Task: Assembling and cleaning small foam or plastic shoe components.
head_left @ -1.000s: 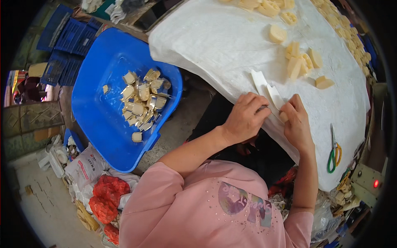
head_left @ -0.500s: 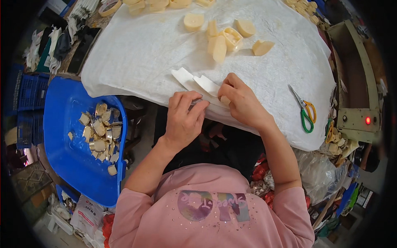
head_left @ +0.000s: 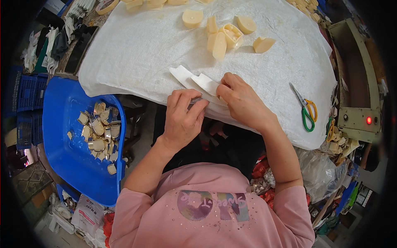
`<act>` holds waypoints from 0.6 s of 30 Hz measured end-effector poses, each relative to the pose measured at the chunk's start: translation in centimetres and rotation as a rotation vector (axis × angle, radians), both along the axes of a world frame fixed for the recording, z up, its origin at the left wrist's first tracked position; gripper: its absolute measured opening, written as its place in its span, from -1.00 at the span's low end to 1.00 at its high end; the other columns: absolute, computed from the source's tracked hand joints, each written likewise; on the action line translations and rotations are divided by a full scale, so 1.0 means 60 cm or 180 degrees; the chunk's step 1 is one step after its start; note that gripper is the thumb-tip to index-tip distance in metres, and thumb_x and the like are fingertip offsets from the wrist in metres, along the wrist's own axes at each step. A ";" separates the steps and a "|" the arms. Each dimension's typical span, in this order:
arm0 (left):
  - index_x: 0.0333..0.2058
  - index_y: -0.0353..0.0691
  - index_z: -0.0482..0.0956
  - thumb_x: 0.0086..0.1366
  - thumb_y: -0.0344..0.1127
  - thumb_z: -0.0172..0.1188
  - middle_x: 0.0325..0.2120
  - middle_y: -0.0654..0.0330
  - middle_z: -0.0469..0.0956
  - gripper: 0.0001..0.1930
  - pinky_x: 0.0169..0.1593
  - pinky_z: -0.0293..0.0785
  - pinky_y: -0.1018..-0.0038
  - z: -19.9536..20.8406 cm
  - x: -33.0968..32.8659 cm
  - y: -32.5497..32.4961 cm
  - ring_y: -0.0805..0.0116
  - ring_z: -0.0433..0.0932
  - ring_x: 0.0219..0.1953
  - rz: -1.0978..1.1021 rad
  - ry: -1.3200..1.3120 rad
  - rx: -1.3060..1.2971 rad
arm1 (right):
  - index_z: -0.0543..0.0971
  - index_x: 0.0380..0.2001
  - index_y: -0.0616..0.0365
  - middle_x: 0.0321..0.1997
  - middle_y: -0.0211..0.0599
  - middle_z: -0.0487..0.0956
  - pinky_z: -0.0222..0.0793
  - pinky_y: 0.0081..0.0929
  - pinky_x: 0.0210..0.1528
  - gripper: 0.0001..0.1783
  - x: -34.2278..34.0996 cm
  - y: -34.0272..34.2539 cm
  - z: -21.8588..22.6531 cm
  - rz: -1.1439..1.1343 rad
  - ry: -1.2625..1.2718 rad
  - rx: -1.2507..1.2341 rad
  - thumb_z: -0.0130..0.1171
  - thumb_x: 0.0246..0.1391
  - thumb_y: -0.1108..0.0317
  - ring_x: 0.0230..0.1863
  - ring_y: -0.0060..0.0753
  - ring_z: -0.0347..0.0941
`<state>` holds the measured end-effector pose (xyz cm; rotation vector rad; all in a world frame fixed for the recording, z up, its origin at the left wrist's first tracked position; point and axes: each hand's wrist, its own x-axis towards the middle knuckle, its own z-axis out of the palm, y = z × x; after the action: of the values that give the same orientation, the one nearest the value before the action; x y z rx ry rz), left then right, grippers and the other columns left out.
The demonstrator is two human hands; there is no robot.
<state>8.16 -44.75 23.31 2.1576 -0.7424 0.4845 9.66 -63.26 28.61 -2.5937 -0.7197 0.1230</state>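
My left hand is closed at the front edge of the white cloth, its thumb and fingers pinching a small greyish shiny piece that they mostly cover. Just to the right, my right hand is closed too, fingertips curled down beside the end of a curved white strip. Whatever those fingertips hold is hidden. A second white strip lies partly under the first one. Farther back on the cloth are several cream-coloured rounded blocks, one of them hollow.
A blue tub with several gold-rimmed pieces stands at left. Scissors with green and yellow handles lie on the right of the white cloth. Beyond them stands a metal box with a red light.
My right hand has shifted slightly; the cream bit seen at its fingertips before is now hidden. My left hand stays almost in place. The whole view has moved a little.
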 end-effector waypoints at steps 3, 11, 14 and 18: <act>-0.38 -0.21 0.57 -0.20 -0.61 0.23 -0.29 0.15 0.43 -0.69 -0.14 0.29 0.34 -0.004 -0.001 -0.003 0.15 0.38 -0.22 0.0022 -0.0056 -0.0011 | 0.40 -0.46 0.30 -0.35 -0.08 0.36 0.30 -0.27 -0.15 -0.88 0.001 0.001 -0.002 0.0028 -0.0096 -0.0081 0.05 -0.17 0.57 -0.24 -0.07 0.32; -0.31 0.00 0.61 -0.24 -0.47 0.27 -0.19 0.21 0.33 -0.61 -0.06 0.02 0.30 -0.018 0.002 -0.018 0.17 0.24 -0.08 0.0275 -0.0671 0.0578 | 0.39 -0.44 0.31 -0.38 -0.04 0.36 0.30 -0.23 -0.17 -0.88 -0.001 -0.019 -0.016 -0.0187 0.0084 0.0583 0.06 -0.13 0.52 -0.26 0.03 0.33; -0.30 0.02 0.61 -0.24 -0.46 0.28 -0.22 0.22 0.32 -0.60 -0.07 0.04 0.30 -0.013 -0.004 -0.022 0.18 0.25 -0.09 0.0394 -0.0620 0.0642 | 0.41 -0.33 0.32 -0.30 -0.07 0.46 0.37 -0.33 -0.17 -0.82 -0.009 -0.052 -0.023 -0.0560 0.0190 0.1162 0.06 -0.09 0.55 -0.24 -0.10 0.43; -0.31 -0.01 0.59 -0.22 -0.46 0.28 -0.24 0.22 0.33 -0.62 -0.09 0.05 0.29 -0.013 -0.003 -0.027 0.18 0.26 -0.10 0.0369 -0.0678 0.0622 | 0.43 -0.22 0.32 -0.26 -0.21 0.54 0.41 -0.57 -0.16 -0.86 -0.037 -0.129 -0.013 -0.2097 -0.0313 0.2299 -0.05 0.15 0.54 -0.26 -0.52 0.48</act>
<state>7.99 -46.34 22.54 2.3651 -0.8117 0.7381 7.46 -70.97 27.82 -2.0002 0.0989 -0.3963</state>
